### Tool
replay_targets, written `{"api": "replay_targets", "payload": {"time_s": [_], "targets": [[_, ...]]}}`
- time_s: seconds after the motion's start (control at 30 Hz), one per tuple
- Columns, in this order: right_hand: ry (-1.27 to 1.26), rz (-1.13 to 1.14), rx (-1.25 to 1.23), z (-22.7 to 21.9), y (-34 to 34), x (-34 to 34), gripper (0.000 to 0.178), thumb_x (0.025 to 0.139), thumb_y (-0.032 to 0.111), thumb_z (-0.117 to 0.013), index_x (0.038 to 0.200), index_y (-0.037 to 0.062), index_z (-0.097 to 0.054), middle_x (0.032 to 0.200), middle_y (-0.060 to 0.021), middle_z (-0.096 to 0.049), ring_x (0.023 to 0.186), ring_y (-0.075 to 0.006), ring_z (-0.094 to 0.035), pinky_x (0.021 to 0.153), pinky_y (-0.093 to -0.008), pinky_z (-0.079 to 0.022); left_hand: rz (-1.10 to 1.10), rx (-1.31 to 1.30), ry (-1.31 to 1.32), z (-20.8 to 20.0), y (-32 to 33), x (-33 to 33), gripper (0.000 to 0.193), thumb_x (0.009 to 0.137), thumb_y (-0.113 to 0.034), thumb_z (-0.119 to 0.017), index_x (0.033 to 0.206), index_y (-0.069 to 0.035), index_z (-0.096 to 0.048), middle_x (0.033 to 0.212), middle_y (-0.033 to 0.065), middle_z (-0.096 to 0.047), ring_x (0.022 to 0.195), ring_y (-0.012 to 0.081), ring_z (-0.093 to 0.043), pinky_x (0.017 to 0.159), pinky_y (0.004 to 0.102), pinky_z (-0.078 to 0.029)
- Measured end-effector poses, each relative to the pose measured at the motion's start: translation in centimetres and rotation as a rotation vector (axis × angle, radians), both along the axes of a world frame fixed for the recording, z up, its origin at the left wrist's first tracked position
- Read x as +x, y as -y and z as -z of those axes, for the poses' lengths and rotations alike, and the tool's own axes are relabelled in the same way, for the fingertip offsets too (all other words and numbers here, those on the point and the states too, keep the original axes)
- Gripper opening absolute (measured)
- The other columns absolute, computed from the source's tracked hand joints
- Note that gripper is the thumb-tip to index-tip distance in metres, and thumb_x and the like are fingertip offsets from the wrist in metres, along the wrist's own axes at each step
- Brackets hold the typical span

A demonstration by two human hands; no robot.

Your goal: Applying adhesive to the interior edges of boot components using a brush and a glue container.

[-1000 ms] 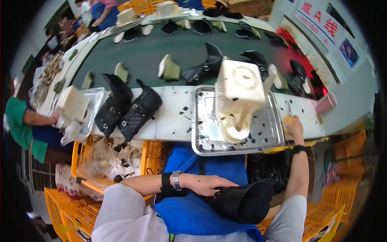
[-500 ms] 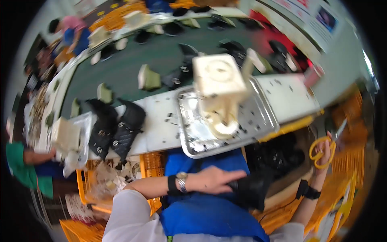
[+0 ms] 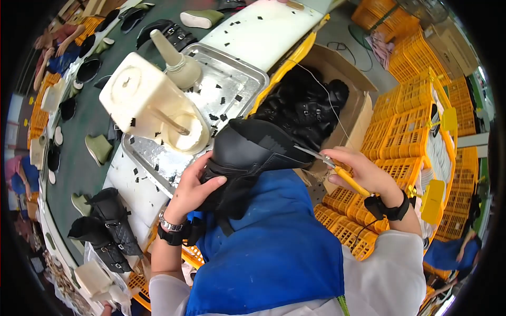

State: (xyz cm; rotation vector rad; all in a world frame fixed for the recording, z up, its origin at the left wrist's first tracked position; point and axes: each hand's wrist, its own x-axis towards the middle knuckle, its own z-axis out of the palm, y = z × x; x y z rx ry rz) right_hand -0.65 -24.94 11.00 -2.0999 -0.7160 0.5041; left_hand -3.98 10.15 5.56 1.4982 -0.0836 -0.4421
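A black leather boot upper [image 3: 243, 150] lies across my front above the blue apron, its wide end to the right. My left hand [image 3: 194, 190] grips its left part, thumb on top and fingers mostly hidden behind the leather. In my right hand [image 3: 363, 171] is a pair of scissors [image 3: 345, 178] with yellow handles. The blades reach over the right edge of the boot upper; whether they touch it I cannot tell. Directly beyond, a metal tray [image 3: 247, 80] carries black scraps, a cream plastic container [image 3: 138, 97] with a stick in its opening, and a cream cone-shaped piece [image 3: 174, 55].
At right of the tray stands a cardboard box [image 3: 354, 118] of black buckled boots [image 3: 311, 108]. Stacked orange crates [image 3: 400, 139] fill the right side. Two black boots [image 3: 112, 229] lie at the left table edge. Beyond runs a green belt [image 3: 74, 174] with olive boots [image 3: 99, 148]; other people sit along it.
The view has swung to the right. The boot upper has come up in front of me with my left hand on it. My right hand has brought the scissors inward to its edge.
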Motion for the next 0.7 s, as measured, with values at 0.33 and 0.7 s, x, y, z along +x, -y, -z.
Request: {"api": "replay_targets", "payload": {"time_s": [0.33, 0.7], "targets": [[-0.043, -0.156, -0.089, -0.1, -0.9, 0.1, 0.042, 0.079, 0.015, -0.062, 0.117, 0.0063, -0.048, 0.082, -0.0073, -0.052, 0.080, -0.0234, -0.050, 0.069, -0.0324, -0.041, -0.066, 0.140, 0.061, -0.6, 0.5, -0.9, 0.054, 0.078, -0.002, -0.062, 0.125, 0.004, -0.037, 0.107, 0.0102, -0.057, 0.097, 0.0141, -0.054, 0.086, 0.0265, -0.042], [-0.053, -0.055, -0.057, -0.3, -3.0, -1.0, 0.031, 0.076, 0.026, -0.068, 0.094, 0.0067, -0.052, 0.059, -0.0050, -0.042, 0.052, -0.0194, -0.043, 0.048, -0.0308, -0.035, -0.073, 0.343, 0.135, -0.8, 0.5, -1.4, 0.054, 0.076, -0.005, -0.064, 0.123, 0.001, -0.040, 0.092, 0.0083, -0.061, 0.080, 0.0104, -0.057, 0.072, 0.0244, -0.046]]}}
